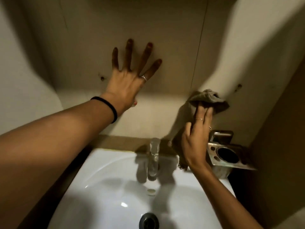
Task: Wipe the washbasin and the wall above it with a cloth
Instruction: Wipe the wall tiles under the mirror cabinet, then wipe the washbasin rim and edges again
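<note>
A white washbasin fills the lower middle of the view, with a dark drain at its bottom. Above it rises a beige tiled wall. My left hand lies flat on the wall with its fingers spread and holds nothing. My right hand presses a grey-brown cloth against the wall, just above and left of the metal holder. Part of the cloth hangs down below my palm.
A chrome tap stands at the basin's back rim. A metal toothbrush holder juts from the wall at the right. Two screw holes mark the wall. A dark side wall closes the right.
</note>
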